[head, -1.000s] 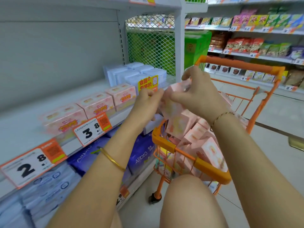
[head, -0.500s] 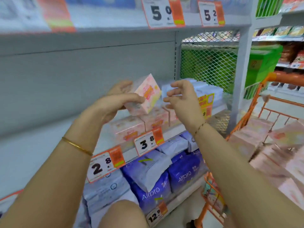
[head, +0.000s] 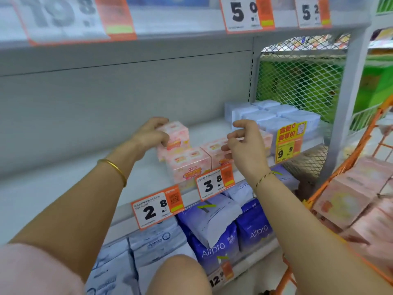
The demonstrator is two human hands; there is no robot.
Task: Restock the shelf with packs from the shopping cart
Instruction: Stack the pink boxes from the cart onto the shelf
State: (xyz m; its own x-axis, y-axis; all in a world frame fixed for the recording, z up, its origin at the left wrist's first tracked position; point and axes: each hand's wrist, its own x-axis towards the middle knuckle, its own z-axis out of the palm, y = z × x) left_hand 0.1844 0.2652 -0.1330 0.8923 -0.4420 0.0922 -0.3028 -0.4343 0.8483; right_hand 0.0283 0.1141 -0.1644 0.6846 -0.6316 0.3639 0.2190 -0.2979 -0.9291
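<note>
Left grip (head: 152,137) is holding one pink pack (head: 177,133), thumb over its top edge and fingers curling onto its near face. The pack is sitting upright over the middle shelf (head: 63,188), in the second row back; I cannot tell whether it is resting on the pink pack under it or hanging just above. Right grip (head: 244,150) is hovering near, fingers loosely bent and holding nothing. It is blocking my view of part of the front row of pink packs (head: 188,165), which are standing at the shelf lip between me and the held pack. To the right, pale lavender packs (head: 272,116) are filling the corner of the shelf, a yellow promo tag (head: 290,141) hanging in front of them. Orange price tags (head: 157,209) are sticking up from the shelf edge and hiding the bases of the front packs. Below, blue Airpro bags (head: 212,241) are lying stacked. At far right the orange shopping cart (head: 340,167) is standing just beside the shelving, more pink packs in the cart (head: 350,199) piled inside, blurred. Green mesh (head: 297,77) is closing the shelf end. A gold bangle (head: 114,169) is sitting on my left wrist, and my knee (head: 178,273) is showing at the bottom.
</note>
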